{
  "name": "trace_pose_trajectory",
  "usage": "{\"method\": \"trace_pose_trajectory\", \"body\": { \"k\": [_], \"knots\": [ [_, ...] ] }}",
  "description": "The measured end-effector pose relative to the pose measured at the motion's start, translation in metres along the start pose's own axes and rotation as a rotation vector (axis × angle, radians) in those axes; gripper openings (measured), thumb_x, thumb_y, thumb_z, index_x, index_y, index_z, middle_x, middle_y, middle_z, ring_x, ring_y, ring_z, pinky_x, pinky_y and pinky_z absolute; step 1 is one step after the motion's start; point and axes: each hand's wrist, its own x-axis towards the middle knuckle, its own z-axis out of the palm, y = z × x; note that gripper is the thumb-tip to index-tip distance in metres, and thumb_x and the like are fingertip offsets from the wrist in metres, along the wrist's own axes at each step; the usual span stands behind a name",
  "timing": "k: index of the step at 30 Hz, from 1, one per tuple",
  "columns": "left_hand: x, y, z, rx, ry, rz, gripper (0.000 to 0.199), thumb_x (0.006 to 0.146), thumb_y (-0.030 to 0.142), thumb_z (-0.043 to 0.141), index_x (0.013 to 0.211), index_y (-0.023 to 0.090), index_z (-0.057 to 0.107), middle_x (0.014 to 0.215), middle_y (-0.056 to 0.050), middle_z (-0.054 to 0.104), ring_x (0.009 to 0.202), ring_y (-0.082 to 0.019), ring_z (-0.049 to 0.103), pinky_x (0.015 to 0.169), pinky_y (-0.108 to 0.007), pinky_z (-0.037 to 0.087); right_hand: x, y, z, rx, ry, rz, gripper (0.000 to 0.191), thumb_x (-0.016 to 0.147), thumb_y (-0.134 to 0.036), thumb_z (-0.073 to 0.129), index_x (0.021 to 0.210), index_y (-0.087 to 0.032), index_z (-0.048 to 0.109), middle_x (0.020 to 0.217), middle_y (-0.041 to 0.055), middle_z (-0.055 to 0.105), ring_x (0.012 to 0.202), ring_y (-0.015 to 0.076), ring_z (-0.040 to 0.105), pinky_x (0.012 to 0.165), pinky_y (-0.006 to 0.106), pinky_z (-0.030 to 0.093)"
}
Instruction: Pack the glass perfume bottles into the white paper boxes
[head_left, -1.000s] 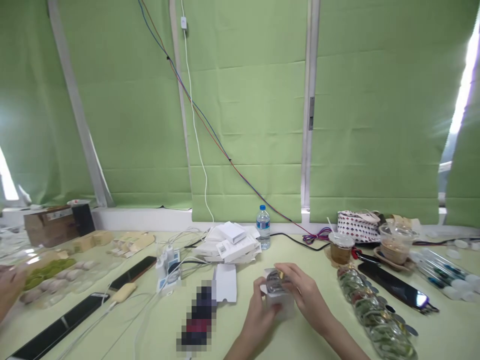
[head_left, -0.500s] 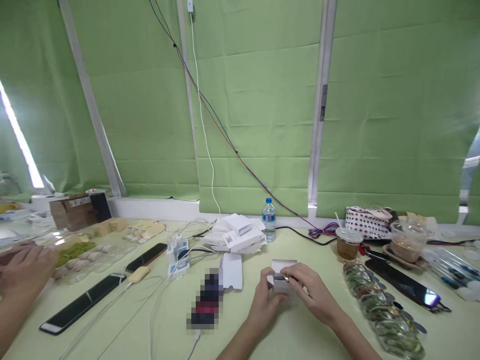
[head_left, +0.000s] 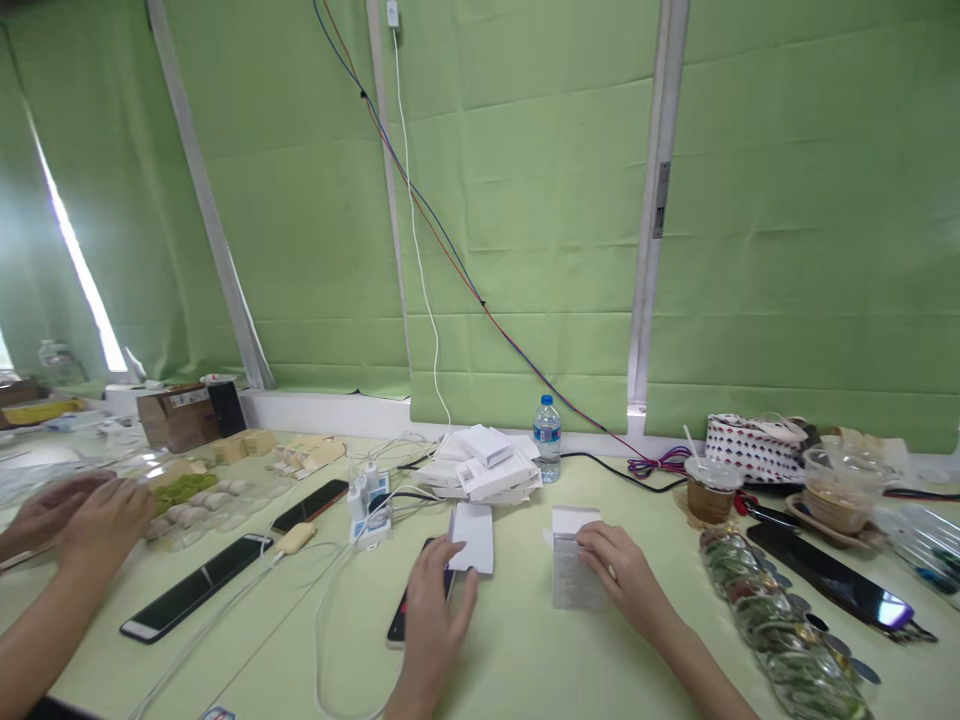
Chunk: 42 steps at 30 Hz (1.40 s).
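Observation:
My right hand (head_left: 621,572) grips the top right edge of a small white box (head_left: 576,575), whose lid flap stands up at the back. The box stands on the pale green table in front of me. My left hand (head_left: 429,610) is over a dark phone (head_left: 397,622), partly covering it. Its thumb and fingers are apart, at the left and lower edge of a folded white card piece (head_left: 472,540). Whether the fingertips touch the card I cannot tell. Behind the card lies a heap of flat white boxes (head_left: 480,465).
A water bottle (head_left: 547,440) stands behind the heap. Chargers with white cables (head_left: 367,505) and further phones (head_left: 199,588) lie to the left, beside another person's hands (head_left: 105,520). To the right are a drink cup (head_left: 711,490), bagged round pieces (head_left: 772,620) and a black phone (head_left: 829,575).
My left hand has left the white box and moved left to the white card and phone. The shiny small item at the box opening no longer shows. The view has shifted slightly left.

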Motion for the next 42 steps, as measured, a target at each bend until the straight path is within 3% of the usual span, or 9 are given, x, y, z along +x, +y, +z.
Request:
{"method": "trace_pose_trajectory", "body": {
  "k": [3,6,11,15,20,25,28,36,42],
  "knots": [
    [-0.012,-0.031,-0.028,0.201,-0.169,0.07,0.031,0.083,0.037,0.055,0.111,0.023,0.053,0.112,-0.009,0.066,0.12,-0.033,0.051,0.1,-0.055,0.038,-0.003,0.0,0.002,-0.058,0.022,-0.006,0.018,0.091,-0.023,0.05,0.107,-0.025,0.058,0.104,0.0088,0.059,0.092,0.0243,0.058,0.079,0.039,0.049],
    [-0.021,-0.045,-0.034,0.315,-0.291,0.152,0.035,0.084,0.039,0.054,0.116,0.024,0.052,0.114,-0.006,0.068,0.124,-0.031,0.049,0.106,-0.057,0.029,-0.007,0.004,0.007,-0.124,0.089,-0.027,0.03,0.087,-0.024,0.056,0.117,-0.026,0.056,0.105,0.0092,0.057,0.099,0.0278,0.056,0.084,0.045,0.046],
    [-0.027,-0.051,-0.025,0.418,-0.295,0.28,0.044,0.083,0.043,0.055,0.122,0.022,0.05,0.112,-0.007,0.071,0.121,-0.031,0.053,0.107,-0.054,0.026,-0.015,0.009,0.009,-0.094,0.186,0.04,0.054,0.085,-0.033,0.061,0.135,-0.03,0.042,0.12,0.0103,0.052,0.112,0.0308,0.049,0.093,0.049,0.042],
    [-0.024,-0.051,-0.026,0.44,-0.255,0.341,0.05,0.082,0.044,0.058,0.125,0.022,0.049,0.114,-0.007,0.07,0.116,-0.032,0.057,0.106,-0.053,0.027,-0.017,0.008,0.004,0.08,0.321,0.21,0.05,0.089,-0.04,0.052,0.135,-0.027,0.037,0.127,0.0108,0.048,0.12,0.03,0.044,0.097,0.048,0.04],
    [-0.012,-0.015,-0.014,0.257,-0.237,0.329,0.044,0.081,0.036,0.059,0.122,0.022,0.052,0.119,-0.01,0.065,0.117,-0.032,0.054,0.102,-0.051,0.036,-0.016,0.009,0.004,0.29,0.481,0.413,0.038,0.088,-0.046,0.05,0.118,-0.022,0.046,0.107,0.0087,0.056,0.1,0.0258,0.055,0.085,0.042,0.044],
    [-0.004,0.05,0.031,-0.122,-0.41,0.046,0.033,0.085,0.024,0.049,0.118,0.023,0.05,0.119,-0.01,0.06,0.112,-0.025,0.056,0.095,-0.042,0.047,-0.018,0.01,0.006,0.494,0.468,0.483,0.032,0.089,-0.049,0.047,0.107,-0.021,0.05,0.092,0.0053,0.06,0.089,0.0231,0.058,0.079,0.036,0.046],
    [-0.006,0.073,0.051,-0.311,-0.385,-0.065,0.035,0.081,0.019,0.051,0.116,0.021,0.048,0.117,-0.01,0.057,0.113,-0.025,0.054,0.097,-0.042,0.044,-0.018,0.007,0.003,0.517,0.453,0.49,0.034,0.088,-0.051,0.049,0.105,-0.021,0.052,0.092,0.0056,0.061,0.089,0.0234,0.059,0.078,0.035,0.046],
    [-0.028,0.064,0.058,-0.43,-0.346,-0.091,0.042,0.079,0.019,0.055,0.12,0.022,0.047,0.127,-0.014,0.048,0.124,-0.03,0.043,0.105,-0.051,0.035,-0.019,0.003,0.004,0.5,0.346,0.433,0.033,0.092,-0.048,0.042,0.105,-0.022,0.055,0.104,0.0083,0.061,0.097,0.0249,0.057,0.083,0.036,0.046],
    [-0.009,0.073,0.075,-0.51,-0.245,-0.079,0.047,0.081,0.026,0.059,0.125,0.022,0.04,0.131,-0.014,0.044,0.128,-0.03,0.039,0.108,-0.052,0.03,-0.018,0.002,0.006,0.511,0.405,0.412,0.032,0.093,-0.048,0.04,0.102,-0.022,0.055,0.092,0.0047,0.061,0.087,0.0219,0.058,0.078,0.033,0.048]
  ]
}}
